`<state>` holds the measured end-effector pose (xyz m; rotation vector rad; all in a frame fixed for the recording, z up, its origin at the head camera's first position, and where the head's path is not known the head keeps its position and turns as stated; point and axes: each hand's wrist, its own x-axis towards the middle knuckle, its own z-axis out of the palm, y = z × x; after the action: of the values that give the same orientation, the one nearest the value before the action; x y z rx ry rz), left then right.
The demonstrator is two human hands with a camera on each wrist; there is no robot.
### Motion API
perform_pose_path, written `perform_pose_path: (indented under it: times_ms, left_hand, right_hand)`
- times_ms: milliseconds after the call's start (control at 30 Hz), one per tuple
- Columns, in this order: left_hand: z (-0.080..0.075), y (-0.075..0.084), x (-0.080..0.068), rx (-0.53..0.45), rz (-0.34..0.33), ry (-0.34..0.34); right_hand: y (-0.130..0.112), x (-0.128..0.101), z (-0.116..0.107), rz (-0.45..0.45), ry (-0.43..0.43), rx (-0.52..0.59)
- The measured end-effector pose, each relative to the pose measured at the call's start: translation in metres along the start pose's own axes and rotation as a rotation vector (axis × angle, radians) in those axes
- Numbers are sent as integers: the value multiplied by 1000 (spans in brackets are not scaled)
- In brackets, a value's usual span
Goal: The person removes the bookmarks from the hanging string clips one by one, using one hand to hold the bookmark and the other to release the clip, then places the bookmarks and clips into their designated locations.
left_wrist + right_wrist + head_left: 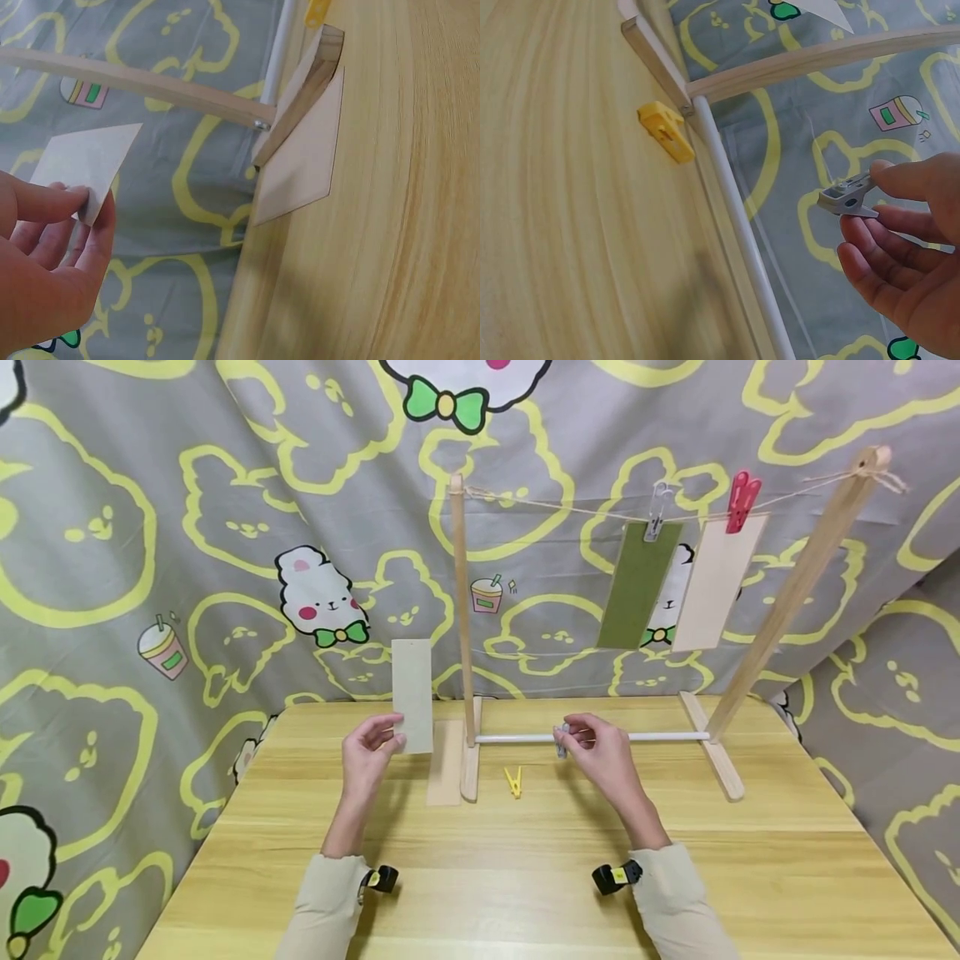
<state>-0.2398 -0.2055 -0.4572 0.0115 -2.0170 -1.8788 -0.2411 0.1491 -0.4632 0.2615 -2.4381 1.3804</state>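
Pinching a pale card [412, 695] by its lower edge, the left hand [369, 753] holds it upright just left of the wooden rack [462, 635], above the table [525, 860]. The right hand [603, 758] grips a small grey clip [561, 741] between thumb and fingers, in front of the rack's white bottom rod [660, 737]. A yellow clip [513, 781] lies on the table near the rack's left foot, between the two hands. Another card [446, 762] lies flat beside that foot. On the rack's string hang a green card [637, 585] and a cream card [716, 583].
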Motion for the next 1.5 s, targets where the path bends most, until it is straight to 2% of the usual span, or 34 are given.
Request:
perform_pose_path:
  times_ms: [300,567,833,1067,1500]
  left_hand:
    - [-4,-2,-2,-12,11,-7]
    - [-13,-10,-7,17,-52,-36]
    - [-20,-9,-12,72,-61,-72]
    - [-24,-14,-16,134,-139,-88]
    - [-32,-18,-21,196,-182,-142]
  right_hand:
    - [3,2,2,-8,-5,-9]
    - [8,-1,5,20,-31,-29]
    - [10,-3,8,38,-43,-47]
    - [14,-4,10,46,-54,-69]
    - [17,-5,9,80,-81,-67]
